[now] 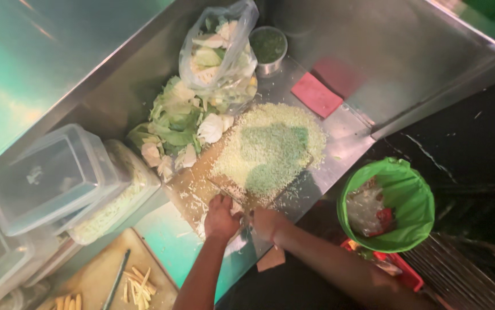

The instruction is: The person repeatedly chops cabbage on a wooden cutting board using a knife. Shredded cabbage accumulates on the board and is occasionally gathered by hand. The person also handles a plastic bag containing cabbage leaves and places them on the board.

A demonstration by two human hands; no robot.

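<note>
Low in the frame's middle, the left hand is pressing curled fingers onto the cutting board; the right hand is gripping a knife beside the shredded cabbage.

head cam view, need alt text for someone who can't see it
Seen from above, the left hand and right hand work at the near edge of a board heaped with shredded cabbage on a steel counter. Cabbage pieces and a bag lie behind; a green-lined bin stands at right.
</note>
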